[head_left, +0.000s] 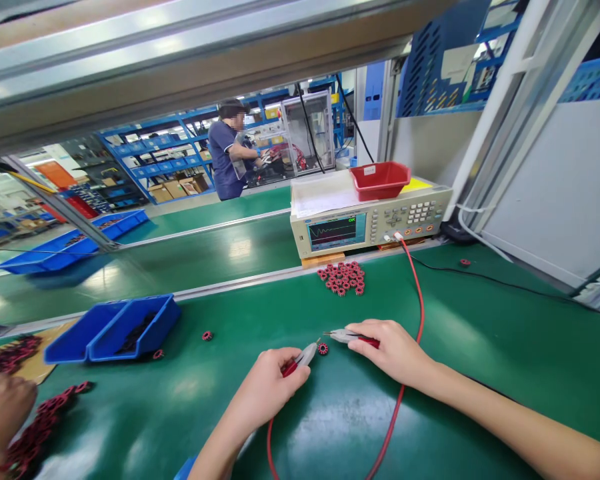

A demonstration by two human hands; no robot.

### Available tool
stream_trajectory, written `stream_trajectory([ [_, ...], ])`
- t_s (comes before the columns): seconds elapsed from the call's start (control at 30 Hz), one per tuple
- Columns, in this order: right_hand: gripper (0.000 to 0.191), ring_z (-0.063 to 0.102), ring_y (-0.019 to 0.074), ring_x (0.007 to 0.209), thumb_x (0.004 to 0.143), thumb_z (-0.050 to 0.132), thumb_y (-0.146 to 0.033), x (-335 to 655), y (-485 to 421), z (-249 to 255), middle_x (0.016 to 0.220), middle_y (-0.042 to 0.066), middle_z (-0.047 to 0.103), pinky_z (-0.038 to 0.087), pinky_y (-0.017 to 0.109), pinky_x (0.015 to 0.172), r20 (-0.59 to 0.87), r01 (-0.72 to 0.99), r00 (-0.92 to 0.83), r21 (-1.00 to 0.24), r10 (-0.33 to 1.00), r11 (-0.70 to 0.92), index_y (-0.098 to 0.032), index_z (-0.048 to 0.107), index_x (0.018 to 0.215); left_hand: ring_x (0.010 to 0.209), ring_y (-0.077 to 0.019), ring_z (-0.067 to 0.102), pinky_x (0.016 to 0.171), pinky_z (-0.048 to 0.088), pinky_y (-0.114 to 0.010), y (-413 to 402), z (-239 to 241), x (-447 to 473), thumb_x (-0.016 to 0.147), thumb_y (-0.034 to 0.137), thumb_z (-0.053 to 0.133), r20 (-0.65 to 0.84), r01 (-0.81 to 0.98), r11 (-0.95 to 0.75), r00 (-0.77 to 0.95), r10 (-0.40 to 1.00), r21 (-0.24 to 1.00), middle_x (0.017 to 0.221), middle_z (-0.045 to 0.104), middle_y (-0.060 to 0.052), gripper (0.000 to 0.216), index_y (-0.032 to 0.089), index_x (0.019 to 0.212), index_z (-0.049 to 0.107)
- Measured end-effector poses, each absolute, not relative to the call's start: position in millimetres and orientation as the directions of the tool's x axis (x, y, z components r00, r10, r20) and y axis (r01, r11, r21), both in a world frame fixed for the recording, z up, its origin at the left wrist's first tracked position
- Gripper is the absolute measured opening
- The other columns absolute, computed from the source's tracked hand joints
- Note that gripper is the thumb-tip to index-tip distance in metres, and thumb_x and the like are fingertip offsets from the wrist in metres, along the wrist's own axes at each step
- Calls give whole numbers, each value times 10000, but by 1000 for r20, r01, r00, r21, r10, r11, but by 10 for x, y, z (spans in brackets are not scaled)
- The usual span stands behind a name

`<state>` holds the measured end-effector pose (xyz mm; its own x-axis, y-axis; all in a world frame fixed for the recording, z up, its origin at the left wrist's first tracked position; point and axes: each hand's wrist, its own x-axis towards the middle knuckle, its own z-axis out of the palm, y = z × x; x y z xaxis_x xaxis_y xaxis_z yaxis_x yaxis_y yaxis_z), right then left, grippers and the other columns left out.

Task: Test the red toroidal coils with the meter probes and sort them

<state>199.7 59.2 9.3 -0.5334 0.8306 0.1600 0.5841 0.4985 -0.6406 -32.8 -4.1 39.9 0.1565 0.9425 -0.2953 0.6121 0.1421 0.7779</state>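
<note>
Left fingers [297, 381] and right fingers [364, 328] grip clips [307, 354]; tester [370, 223] and ring heap [342, 278] sit beyond.

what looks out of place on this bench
One small red ring lies alone near the black cable at right, and another right of the blue bins; both look stray, being apart from the pile of rings.
</note>
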Motion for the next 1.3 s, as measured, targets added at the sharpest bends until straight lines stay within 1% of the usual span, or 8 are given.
stream_trajectory([
  [0.23,272,620,195,857,874,486,-344,1993,569,136,998,37,682,460,301,777,164,540,-554,-675,816,502,-241,664,1052,528,-129,474,507,329,-232,-46,399,-320,773,424,513,-280,620,134,144,949,773,612,594,3,328,137,833,660],
  [0.5,233,611,183,805,859,514,-322,1967,546,185,914,23,686,442,276,735,159,538,-573,-668,804,515,-232,675,1002,537,-127,483,510,326,-237,-50,394,-339,818,373,474,-275,648,86,196,941,757,623,567,14,293,145,851,655],
  [0.6,231,604,180,778,861,504,-321,1969,541,195,884,25,681,437,274,721,157,545,-579,-656,800,523,-229,676,986,536,-127,484,511,329,-240,-47,385,-343,818,371,474,-274,648,85,197,941,757,618,559,15,292,140,847,650],
  [0.73,223,597,175,764,858,505,-315,1980,539,208,866,21,675,432,270,709,159,550,-583,-645,797,531,-230,675,974,531,-124,479,502,326,-238,-40,370,-345,821,364,471,-277,635,92,199,940,767,617,545,19,296,134,891,643],
  [1.1,237,603,185,789,853,516,-325,2001,536,199,904,36,680,434,278,728,159,547,-575,-655,802,522,-226,676,997,540,-112,448,499,293,-223,-29,358,-359,833,307,452,-290,647,89,211,934,757,617,488,37,256,137,923,621],
  [1.3,272,609,186,825,878,482,-359,2096,661,254,942,24,690,429,267,720,174,451,-609,-726,774,519,-228,673,1022,591,-105,362,542,279,-215,-64,481,-299,799,244,483,-232,660,-21,294,927,751,635,442,48,164,161,814,623],
])
